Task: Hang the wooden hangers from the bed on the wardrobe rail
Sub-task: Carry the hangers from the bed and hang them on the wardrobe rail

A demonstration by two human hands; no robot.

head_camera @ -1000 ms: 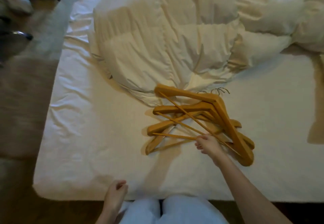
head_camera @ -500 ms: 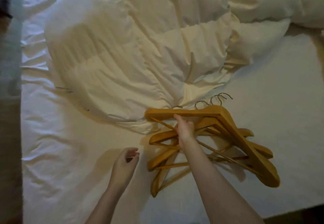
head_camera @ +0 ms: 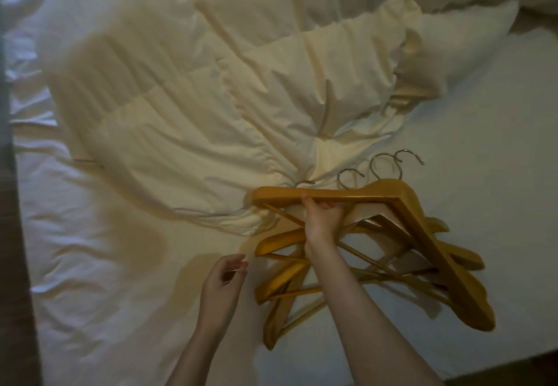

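Wooden hangers (head_camera: 356,252) lie in a loose overlapping pile on the bed (head_camera: 483,144), metal hooks toward the rumpled duvet (head_camera: 196,89). The right hand (head_camera: 321,222) has its fingers (head_camera: 326,205) wrapped around the left arm of the top hanger (head_camera: 422,228). The left hand (head_camera: 222,284) hovers just left of the pile, fingers loosely curled and holding nothing.
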